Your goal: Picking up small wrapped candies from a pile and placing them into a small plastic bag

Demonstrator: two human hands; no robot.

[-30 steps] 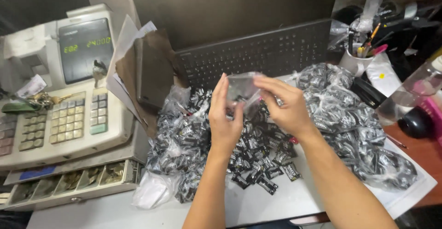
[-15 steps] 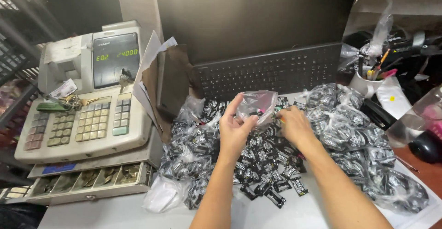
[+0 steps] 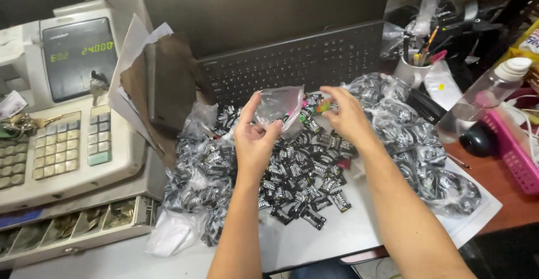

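Cluttered shop counter, both hands raised over a heap of small black sweet packets [image 3: 306, 183].

Closed around the neck of a small clear plastic bag [image 3: 278, 106], the left hand [image 3: 254, 141] holds it up and open just above the heap; the right hand [image 3: 345, 113] pinches a few small wrapped pieces [image 3: 320, 108] at the bag's mouth. Judging by how it hangs, the bag looks nearly empty, so the filling seems barely begun, with many loose packets left on the white surface [image 3: 331, 234]. Filled clear bags [image 3: 415, 138] lie heaped around the pile on either side. Further out stand a black keyboard [image 3: 297, 60], a cash register [image 3: 62, 116] with its coin drawer open, a pen cup [image 3: 412, 68] and a clear bottle [image 3: 480, 99].
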